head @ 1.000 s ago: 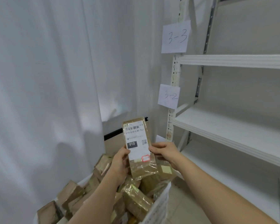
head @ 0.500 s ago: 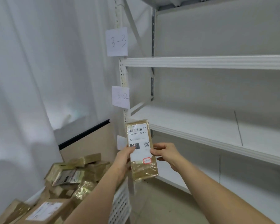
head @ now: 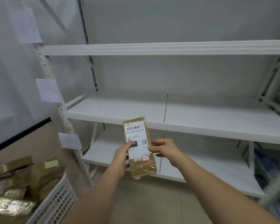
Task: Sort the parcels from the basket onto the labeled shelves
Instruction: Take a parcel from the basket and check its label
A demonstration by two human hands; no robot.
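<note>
basket (head: 58, 206) of parcels (head: 11, 207) lower left, shelves (head: 200, 117) ahead

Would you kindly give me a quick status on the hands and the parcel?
Left hand and right hand both gripping the parcel, label up. Held before the white shelves. Nothing between parcel and shelves.

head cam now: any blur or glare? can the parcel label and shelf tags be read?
Head view: parcel label sharp, printed code legible, mild sheen on its wrap. Shelf tags smeared, handwriting barely readable. Lower right edge streaked with motion blur, wide-angle bending the shelf uprights. Parcels in the basket are soft and glary. Lighting flat, shadows faint.
</note>
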